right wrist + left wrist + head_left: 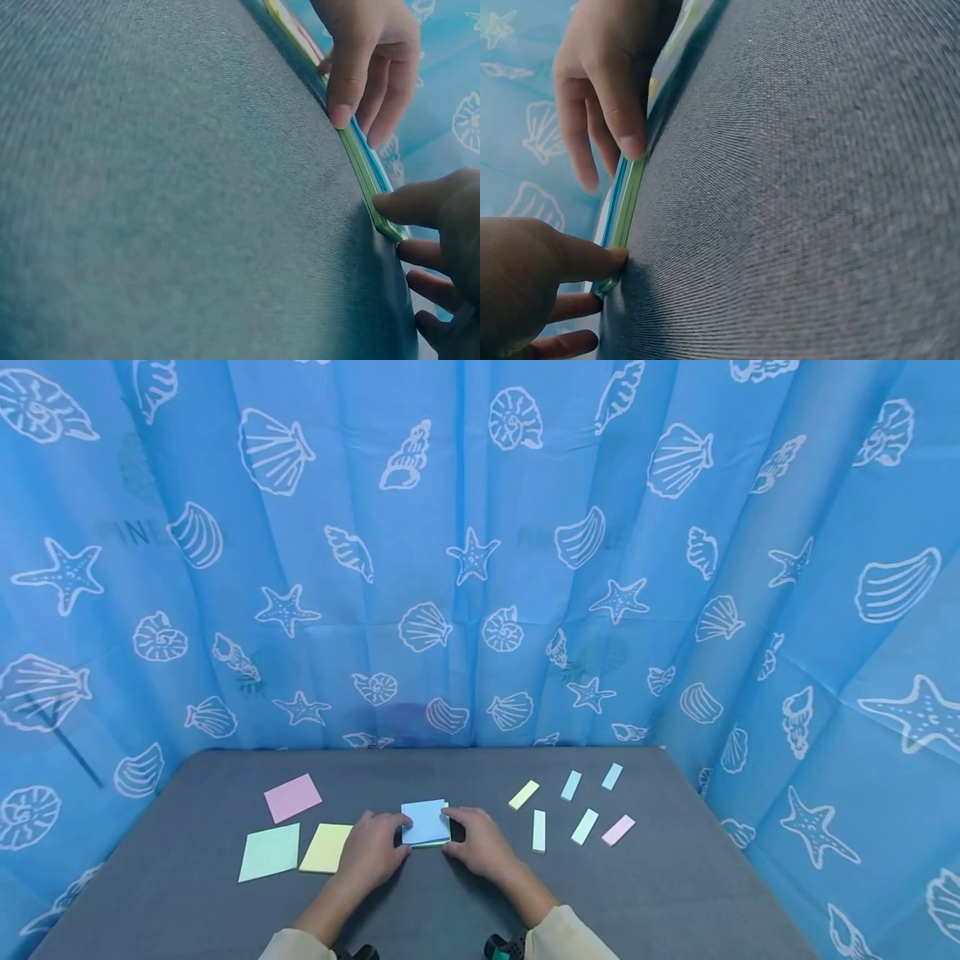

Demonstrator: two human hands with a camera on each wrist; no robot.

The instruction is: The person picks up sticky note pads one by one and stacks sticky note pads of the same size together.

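I see both hands at a small stack of sticky notes point(425, 822) that lies flat on the grey desk point(675, 893), near its middle. The left hand point(371, 852) presses its thumb against the near left edge of the stack, and the right hand point(477, 841) holds the right edge with thumb and fingers. So each grip is pinching the stack lightly at its side, not spread wide. In the wrist views the thumbs touch the thin green and blue edges.

I judge the step is squaring the stack. The next move, I think, needs a gentle push from both sides so the sheets align without sliding.

There is no container here. Left of the hands lie the pink note point(292, 797), green note point(270, 852) and yellow note point(326, 848); to the right lie small strips point(583, 826), apart from each other.
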